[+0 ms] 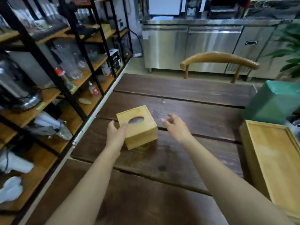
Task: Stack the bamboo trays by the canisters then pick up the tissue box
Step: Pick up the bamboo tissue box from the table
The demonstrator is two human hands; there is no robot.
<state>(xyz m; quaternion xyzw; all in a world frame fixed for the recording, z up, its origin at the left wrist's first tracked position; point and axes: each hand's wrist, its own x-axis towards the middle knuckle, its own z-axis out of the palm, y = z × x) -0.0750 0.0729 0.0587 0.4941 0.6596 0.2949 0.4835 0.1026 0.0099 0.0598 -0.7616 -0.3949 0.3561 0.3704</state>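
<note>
Your left hand rests open against the bamboo tissue box on the dark wooden table; your right hand hovers open just beside it, holding nothing.

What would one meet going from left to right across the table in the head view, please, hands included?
Left hand → bamboo tissue box → right hand → stacked bamboo trays. The left hand touches the tissue box at its left edge; the right hand hovers open, apart from the box.
</note>
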